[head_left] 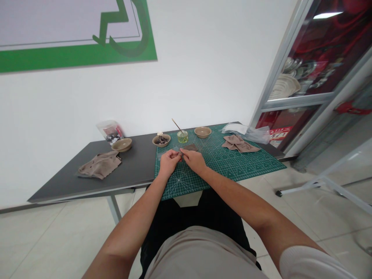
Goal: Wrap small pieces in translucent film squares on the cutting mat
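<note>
My left hand (168,162) and my right hand (195,160) meet over the green cutting mat (232,166), fingertips pinched together. Between them is something small and dark, with a hint of red below it, too small to name. Just behind my fingers a flat grey-brown piece (191,147) lies on the mat. Beyond it stands a glass cup (183,137) of greenish liquid, a thin stick (176,125) leaning in it. A bowl (161,140) of dark small pieces sits to the left of the cup, and another shallow bowl (202,132) to its right.
On the dark table (136,162), a brown cloth (100,164), a bowl (122,145) and a plastic bag (110,131) stand at the left. A second cloth (238,143) and a clear plastic bag (247,131) lie at the right. A white wall (197,77) rises behind.
</note>
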Motion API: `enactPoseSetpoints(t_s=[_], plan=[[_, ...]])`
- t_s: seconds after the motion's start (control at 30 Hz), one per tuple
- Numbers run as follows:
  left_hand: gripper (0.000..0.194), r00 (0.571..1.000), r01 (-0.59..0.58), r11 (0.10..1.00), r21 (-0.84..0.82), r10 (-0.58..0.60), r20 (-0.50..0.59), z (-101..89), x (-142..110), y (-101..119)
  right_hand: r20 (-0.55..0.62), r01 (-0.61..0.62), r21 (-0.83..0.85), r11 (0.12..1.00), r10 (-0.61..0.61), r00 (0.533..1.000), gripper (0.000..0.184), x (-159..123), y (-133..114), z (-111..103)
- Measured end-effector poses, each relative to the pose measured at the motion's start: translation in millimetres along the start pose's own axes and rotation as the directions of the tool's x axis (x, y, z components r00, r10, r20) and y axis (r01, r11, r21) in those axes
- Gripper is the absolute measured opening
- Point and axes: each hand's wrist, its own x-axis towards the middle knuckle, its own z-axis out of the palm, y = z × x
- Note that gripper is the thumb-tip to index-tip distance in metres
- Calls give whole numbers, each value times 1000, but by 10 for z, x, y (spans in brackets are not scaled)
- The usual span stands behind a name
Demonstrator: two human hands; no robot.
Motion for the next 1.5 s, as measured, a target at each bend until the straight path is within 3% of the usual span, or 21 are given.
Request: enactPoseSetpoints(t_s=[0.17,0.37,0.77,1.1,1.5], plan=[[21,1000,-17,999,39,17,-8,3,-5,4,8,-2,-20,1000,2,1000,40,-2,-20,-20],[16,1000,-3,995,97,3,-4,-11,21,-38,45,111,-26,994,-109,993,41,-21,-47,-9],[24,1000,-23,999,-24,23,15,-1,1,-47,37,-22,-32,999,24,999,40,-18,-44,-49],[17,999,-20,1000,-18,21,36,-2,1,-41,14,128,-17,992,-128,992,41,-32,-42,21],[28,999,-21,999,-28,23,42,-2,-1,-59,-8,-15,66,998,16,1000,39,-23,3,7]])
